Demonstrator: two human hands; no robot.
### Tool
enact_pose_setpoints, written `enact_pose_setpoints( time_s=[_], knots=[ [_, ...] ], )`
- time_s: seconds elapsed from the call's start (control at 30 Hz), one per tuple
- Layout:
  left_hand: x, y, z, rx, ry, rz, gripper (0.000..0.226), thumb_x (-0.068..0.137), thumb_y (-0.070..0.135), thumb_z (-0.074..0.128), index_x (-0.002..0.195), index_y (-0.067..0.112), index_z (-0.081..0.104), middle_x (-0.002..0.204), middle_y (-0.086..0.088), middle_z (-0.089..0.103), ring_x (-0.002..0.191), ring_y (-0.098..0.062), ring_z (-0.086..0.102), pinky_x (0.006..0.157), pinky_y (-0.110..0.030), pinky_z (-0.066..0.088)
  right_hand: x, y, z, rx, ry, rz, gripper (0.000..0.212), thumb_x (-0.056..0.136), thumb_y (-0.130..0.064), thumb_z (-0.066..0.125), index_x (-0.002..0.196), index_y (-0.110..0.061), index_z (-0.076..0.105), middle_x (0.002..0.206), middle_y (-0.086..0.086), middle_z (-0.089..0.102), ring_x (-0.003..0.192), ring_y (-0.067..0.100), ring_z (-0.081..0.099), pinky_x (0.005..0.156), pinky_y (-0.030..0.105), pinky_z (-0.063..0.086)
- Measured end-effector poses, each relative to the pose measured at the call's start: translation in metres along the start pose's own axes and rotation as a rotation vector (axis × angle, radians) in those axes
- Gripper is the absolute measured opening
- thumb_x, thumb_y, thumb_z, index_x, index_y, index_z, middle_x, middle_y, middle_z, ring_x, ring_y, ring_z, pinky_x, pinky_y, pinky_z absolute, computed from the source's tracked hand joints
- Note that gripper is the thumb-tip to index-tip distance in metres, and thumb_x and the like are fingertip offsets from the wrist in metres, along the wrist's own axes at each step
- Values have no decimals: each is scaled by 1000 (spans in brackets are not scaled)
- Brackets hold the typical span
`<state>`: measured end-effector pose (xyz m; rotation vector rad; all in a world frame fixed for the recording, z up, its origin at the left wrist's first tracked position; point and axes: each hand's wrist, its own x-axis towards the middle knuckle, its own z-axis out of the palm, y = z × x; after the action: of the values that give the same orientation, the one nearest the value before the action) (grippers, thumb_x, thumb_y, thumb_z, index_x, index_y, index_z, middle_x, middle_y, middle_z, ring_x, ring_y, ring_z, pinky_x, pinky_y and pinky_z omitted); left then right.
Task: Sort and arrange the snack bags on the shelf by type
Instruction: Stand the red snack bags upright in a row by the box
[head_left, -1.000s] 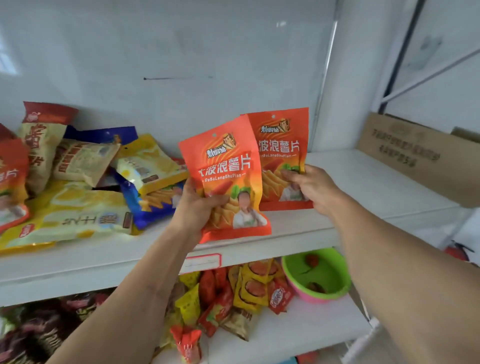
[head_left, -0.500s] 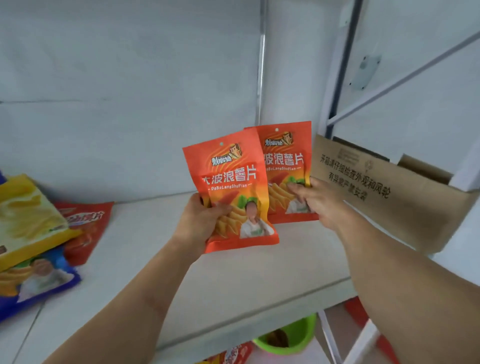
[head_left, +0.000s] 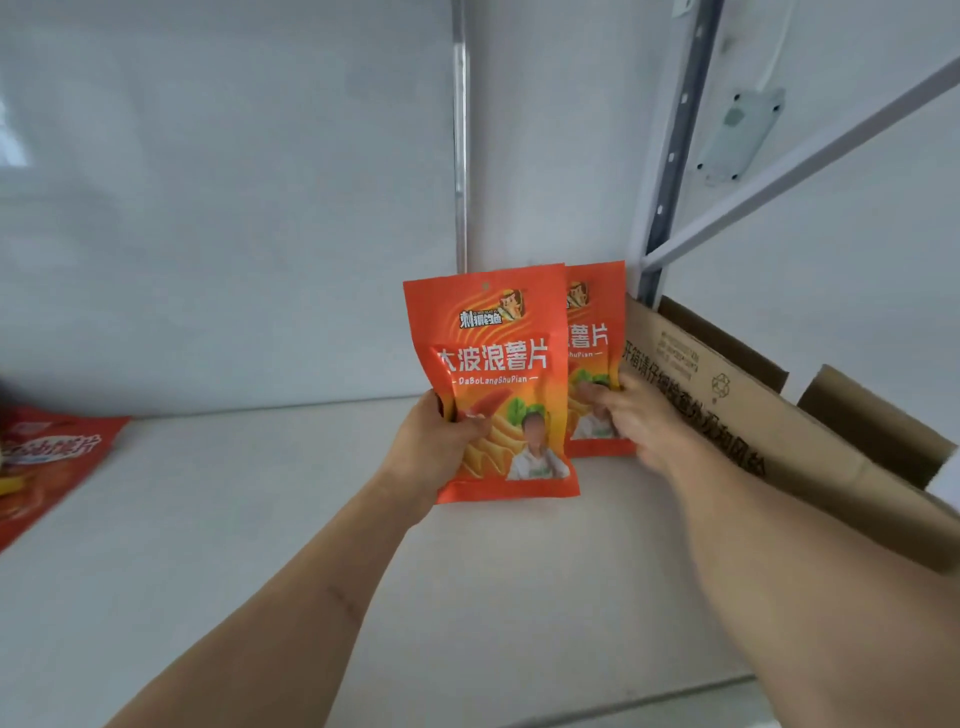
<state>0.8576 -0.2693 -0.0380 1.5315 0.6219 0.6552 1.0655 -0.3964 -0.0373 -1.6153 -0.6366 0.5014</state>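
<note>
Two matching orange potato-chip bags stand upright over the white shelf (head_left: 260, 519) near its right end. My left hand (head_left: 436, 447) grips the front orange bag (head_left: 493, 364) by its lower left edge. Behind it and to the right, my right hand (head_left: 634, 415) grips the second orange bag (head_left: 595, 332) at its lower part; the front bag covers most of its left side. This second bag is close to the back wall and next to a cardboard box.
A brown cardboard box (head_left: 727, 395) with open flaps lies at the shelf's right end. A red snack bag (head_left: 47, 462) lies flat at the far left. A grey metal upright (head_left: 675, 145) and a white back wall (head_left: 234, 208) bound the shelf.
Both hands carried the two orange bags rightward along the shelf, away from the snack pile at the left. The bags now overlap more and sit close to the cardboard box.
</note>
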Motion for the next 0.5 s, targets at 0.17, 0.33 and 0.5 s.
enact_pose_setpoints(
  time_s=[0.17,0.33,0.5],
  knots=[
    [28,-13,23,133,50,-35,16,91,14,69,103,24,68,97,0,78,90,-24,76,91,-50,59,29,9,-5,127,-14,66,15,98,-31,60,100,-22,72,96,6,79,89,26,76,93,50,55],
    [60,-22,44,138,92,0,24,95,20,67,115,32,62,101,12,74,94,-13,71,81,-31,57,52,10,-1,199,1,14,42,102,-49,44,103,-20,74,92,1,79,82,16,76,77,31,57],
    [88,-26,65,79,121,13,31,93,21,69,120,32,61,104,12,73,92,-11,70,73,-27,55,72,17,5,209,-4,-99,38,89,-50,66,108,-18,71,97,1,78,85,16,75,75,30,58]
  ],
)
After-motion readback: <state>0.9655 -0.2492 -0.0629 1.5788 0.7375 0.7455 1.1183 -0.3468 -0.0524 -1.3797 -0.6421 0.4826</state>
